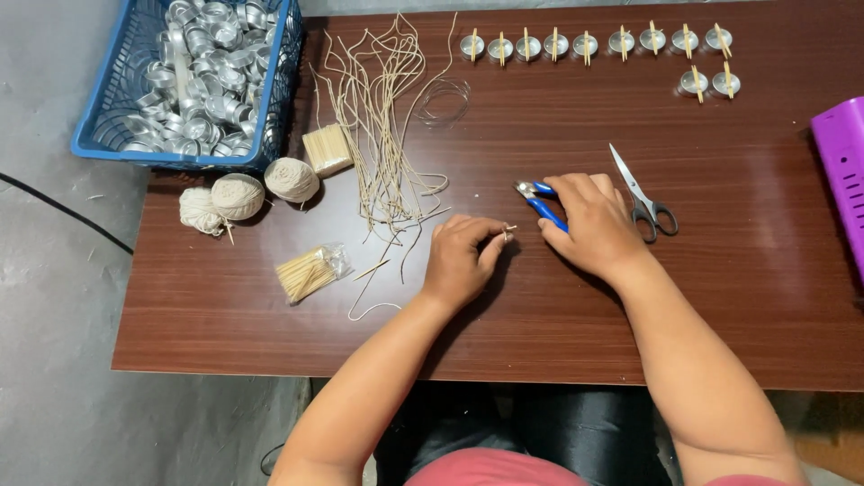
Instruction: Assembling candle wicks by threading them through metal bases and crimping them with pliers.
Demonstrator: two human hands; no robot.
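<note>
Across a dark wooden tabletop (738,297), seen from above, a seated person works with both hands. At far left, a blue basket (108,126) heaped with small metal cups overhangs the edge; beside it lie three balls of pale string (238,195), two bundles of thin wooden sticks (306,273) and a loose spread of cut wick lengths (382,135). Near the middle, the left hand (461,261) is closed in a pinch on a small wick piece (508,229), held just above the surface. Just beside it, the right hand (589,223) grips blue-handled pliers (540,202), jaws pointing left and a little apart from the pinched piece. Doing this well likely calls for holding the piece steady and bringing the plier tips squarely onto its end. Scissors (643,198) lie touching the right hand's far side and could catch a wrist. Along the back edge stand filled cups with sticks laid across them (585,45); a purple bin (841,171) sits at far right.
</note>
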